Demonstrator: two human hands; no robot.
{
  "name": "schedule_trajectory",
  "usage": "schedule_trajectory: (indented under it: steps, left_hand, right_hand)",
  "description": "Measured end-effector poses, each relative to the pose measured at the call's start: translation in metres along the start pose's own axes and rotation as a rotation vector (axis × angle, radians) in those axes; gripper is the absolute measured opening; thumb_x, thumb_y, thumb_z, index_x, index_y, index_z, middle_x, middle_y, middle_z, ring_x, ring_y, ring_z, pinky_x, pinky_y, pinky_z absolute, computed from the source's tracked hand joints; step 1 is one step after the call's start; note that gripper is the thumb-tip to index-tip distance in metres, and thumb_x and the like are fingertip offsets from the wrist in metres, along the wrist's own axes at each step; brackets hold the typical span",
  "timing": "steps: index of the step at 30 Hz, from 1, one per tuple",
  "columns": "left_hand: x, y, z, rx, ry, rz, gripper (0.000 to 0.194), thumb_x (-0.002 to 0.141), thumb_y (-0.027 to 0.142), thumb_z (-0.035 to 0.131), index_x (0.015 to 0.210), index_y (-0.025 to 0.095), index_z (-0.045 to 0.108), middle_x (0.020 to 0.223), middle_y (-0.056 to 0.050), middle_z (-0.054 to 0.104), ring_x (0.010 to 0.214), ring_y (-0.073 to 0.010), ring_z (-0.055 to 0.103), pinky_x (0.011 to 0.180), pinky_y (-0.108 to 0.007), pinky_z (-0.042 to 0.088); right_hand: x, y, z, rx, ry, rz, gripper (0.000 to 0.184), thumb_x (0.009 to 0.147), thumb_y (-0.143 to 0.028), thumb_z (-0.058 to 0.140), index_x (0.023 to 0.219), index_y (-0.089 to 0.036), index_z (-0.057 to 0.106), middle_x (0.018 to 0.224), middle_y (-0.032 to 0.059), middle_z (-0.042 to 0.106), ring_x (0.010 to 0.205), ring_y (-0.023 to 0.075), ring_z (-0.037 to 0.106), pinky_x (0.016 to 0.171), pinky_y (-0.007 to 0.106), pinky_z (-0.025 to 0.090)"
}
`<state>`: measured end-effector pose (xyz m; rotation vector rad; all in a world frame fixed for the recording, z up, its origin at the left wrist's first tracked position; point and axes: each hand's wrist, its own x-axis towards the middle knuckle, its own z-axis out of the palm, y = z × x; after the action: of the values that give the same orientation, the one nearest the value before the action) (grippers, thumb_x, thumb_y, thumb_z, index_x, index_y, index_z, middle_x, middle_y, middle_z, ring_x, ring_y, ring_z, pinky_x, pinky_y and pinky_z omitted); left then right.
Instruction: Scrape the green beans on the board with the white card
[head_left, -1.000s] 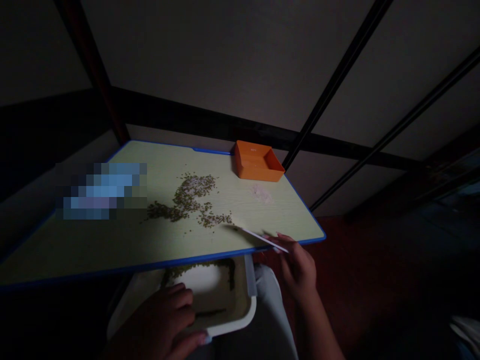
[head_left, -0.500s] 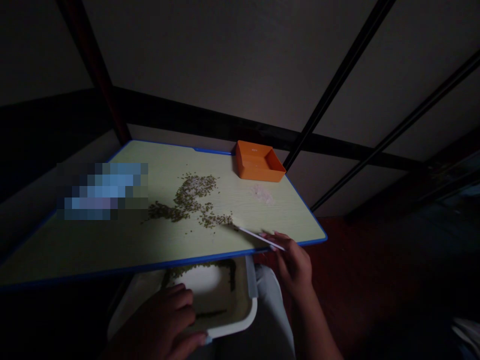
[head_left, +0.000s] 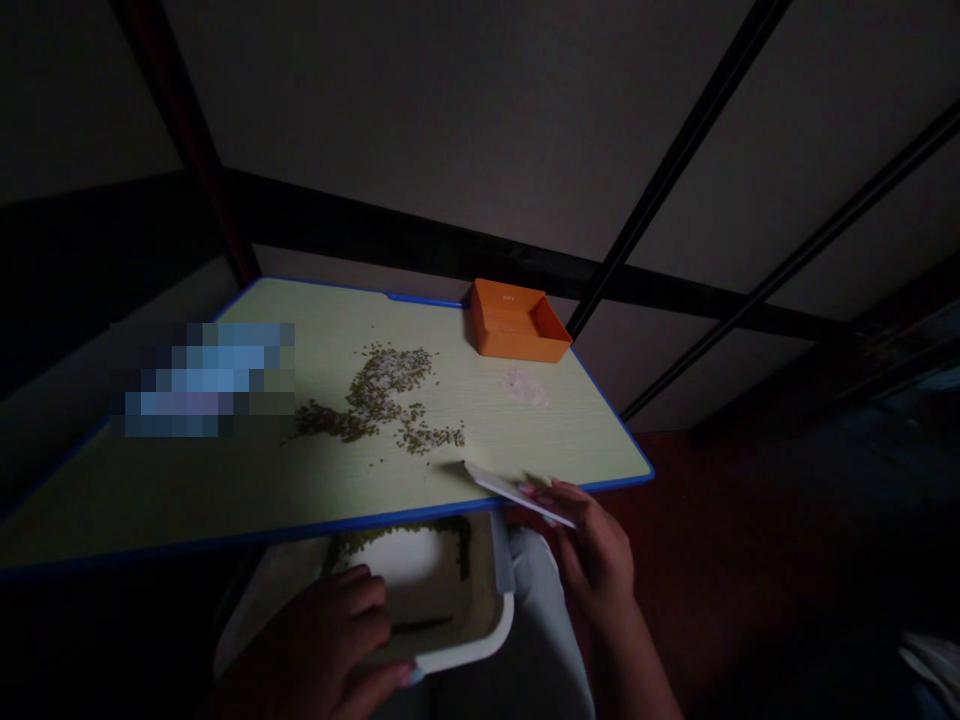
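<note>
My right hand (head_left: 598, 545) pinches a thin, flat white card (head_left: 510, 488) at the table's near edge. The card's far end sits over the tabletop, a little short of a scattered heap of small green beans or seeds (head_left: 379, 390) mixed with white grains. At the lower left, my left hand (head_left: 337, 630) grips the near rim of a white plastic tub (head_left: 469, 655), thumb outside and fingers curled over. The tub rests at my lap, partly under the table, and more green bits (head_left: 375, 535) lie along its far side.
A pale table (head_left: 225, 490) with a blue edge spans the middle. An orange open box (head_left: 517, 335) stands at its back right, with a small pile of white grains (head_left: 525, 387) before it. A blurred-out blue item (head_left: 214, 380) lies left. Dark panelled walls rise behind.
My right hand has drawn the white card back toward me, away from the near end of the green bits, and tilted it so more of its face shows. My left hand stays on the tub.
</note>
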<state>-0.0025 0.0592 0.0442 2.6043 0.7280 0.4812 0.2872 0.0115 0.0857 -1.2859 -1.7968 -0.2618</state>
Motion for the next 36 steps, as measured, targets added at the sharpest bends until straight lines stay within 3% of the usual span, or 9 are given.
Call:
schedule_trajectory:
  steps: [11, 21, 28, 36]
  left_hand:
    - [0.0, 0.003, 0.0, -0.036, -0.09, -0.091, 0.012, 0.084, 0.035, 0.065, 0.076, 0.026, 0.066, 0.086, 0.001, 0.066, 0.087, -0.0195, 0.063, 0.077, -0.031, 0.047]
    - [-0.001, 0.001, -0.001, -0.054, -0.068, -0.098, 0.017, 0.082, 0.04, 0.069, 0.076, 0.025, 0.067, 0.087, 0.0, 0.066, 0.084, -0.0204, 0.063, 0.072, -0.03, 0.046]
    - [-0.001, 0.003, -0.005, -0.07, -0.077, -0.124, 0.015, 0.082, 0.041, 0.067, 0.078, 0.027, 0.068, 0.094, 0.0, 0.068, 0.093, -0.0229, 0.065, 0.08, -0.033, 0.05]
    - [-0.005, -0.002, 0.001, 0.017, -0.049, -0.087, 0.015, 0.083, 0.044, 0.066, 0.082, 0.029, 0.069, 0.098, 0.0, 0.07, 0.097, -0.0238, 0.066, 0.082, -0.034, 0.053]
  right_hand:
    - [-0.003, -0.001, 0.006, 0.025, 0.02, 0.037, 0.029, 0.085, -0.007, 0.05, 0.106, -0.024, 0.06, 0.099, 0.0045, 0.076, 0.099, 0.0184, 0.071, 0.09, 0.034, 0.057]
    - [0.002, -0.003, 0.016, 0.046, 0.015, 0.026, 0.031, 0.085, -0.007, 0.05, 0.109, -0.023, 0.061, 0.101, 0.0058, 0.075, 0.099, 0.0185, 0.07, 0.09, 0.035, 0.057]
    - [-0.001, -0.006, 0.014, 0.08, -0.014, -0.03, 0.032, 0.083, -0.005, 0.05, 0.109, -0.022, 0.06, 0.102, 0.0063, 0.074, 0.098, 0.0166, 0.07, 0.093, 0.033, 0.055]
    - [-0.002, -0.002, 0.018, 0.005, 0.086, 0.02, 0.03, 0.085, -0.006, 0.051, 0.108, -0.021, 0.06, 0.099, 0.0056, 0.075, 0.099, 0.0157, 0.07, 0.093, 0.03, 0.055]
